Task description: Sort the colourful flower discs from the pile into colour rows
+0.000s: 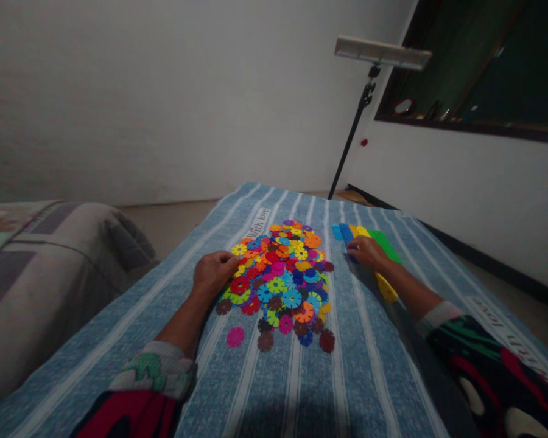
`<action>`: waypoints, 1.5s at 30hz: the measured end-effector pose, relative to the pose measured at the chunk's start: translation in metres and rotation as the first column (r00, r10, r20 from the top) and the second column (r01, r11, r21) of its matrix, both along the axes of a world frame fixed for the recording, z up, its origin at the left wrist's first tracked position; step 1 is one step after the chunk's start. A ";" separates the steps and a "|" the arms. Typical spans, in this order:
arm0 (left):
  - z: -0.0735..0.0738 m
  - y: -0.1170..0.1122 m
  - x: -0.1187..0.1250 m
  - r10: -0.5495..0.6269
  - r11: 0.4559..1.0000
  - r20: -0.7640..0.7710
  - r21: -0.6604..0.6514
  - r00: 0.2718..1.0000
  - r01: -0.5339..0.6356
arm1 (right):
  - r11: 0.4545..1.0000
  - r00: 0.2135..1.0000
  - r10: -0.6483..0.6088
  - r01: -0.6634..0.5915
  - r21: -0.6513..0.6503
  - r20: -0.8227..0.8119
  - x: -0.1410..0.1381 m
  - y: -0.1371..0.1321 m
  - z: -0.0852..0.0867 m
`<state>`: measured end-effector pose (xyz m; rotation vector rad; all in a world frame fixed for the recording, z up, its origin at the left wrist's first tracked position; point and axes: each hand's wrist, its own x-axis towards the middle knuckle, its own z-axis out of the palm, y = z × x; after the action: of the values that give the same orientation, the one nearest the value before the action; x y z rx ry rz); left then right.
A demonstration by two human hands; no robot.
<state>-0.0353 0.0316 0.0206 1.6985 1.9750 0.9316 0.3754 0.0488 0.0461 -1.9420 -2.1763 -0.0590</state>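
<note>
A heap of colourful notched plastic discs (278, 283) lies on the striped cloth. At its left edge, my left hand (214, 272) rests with curled fingers, the fingertips against the yellow and red discs; what they hold, if anything, is hidden. My right hand (369, 252) is to the right of the heap, its fingers pinched at a dark blue notched disc (353, 259). Under and around that hand run overlapping rows of discs sorted by colour: a short light blue row (337, 232), a dark blue row (346, 232), a yellow row (387, 288) and a green row (383, 243).
Single discs lie along the heap's near edge, among them a pink disc (235, 337) and a brown disc (327, 340). The blue striped cloth (274, 389) covers the table. A lamp on a stand (354, 125) rises behind it. To the left is a fabric-covered piece of furniture (64, 274).
</note>
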 end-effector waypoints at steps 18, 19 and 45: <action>-0.004 -0.001 0.002 -0.024 0.999 0.007 0.028 1.000 0.023 | 0.964 0.963 0.253 -0.259 -0.056 -0.099 -0.074 -0.002 -0.010; -0.005 -0.001 0.002 -0.024 0.999 0.010 0.034 1.000 0.023 | 0.964 0.961 0.255 -0.262 -0.055 -0.108 -0.075 -0.002 -0.011; -0.006 -0.003 0.004 -0.012 0.999 0.023 0.038 1.000 0.011 | 0.827 0.826 0.560 -0.562 -0.016 -0.057 -0.118 -0.040 -0.012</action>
<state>-0.0313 0.0287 0.0150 1.7102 1.9420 0.9866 0.2574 0.0088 0.0342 -1.2168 -2.6291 0.1236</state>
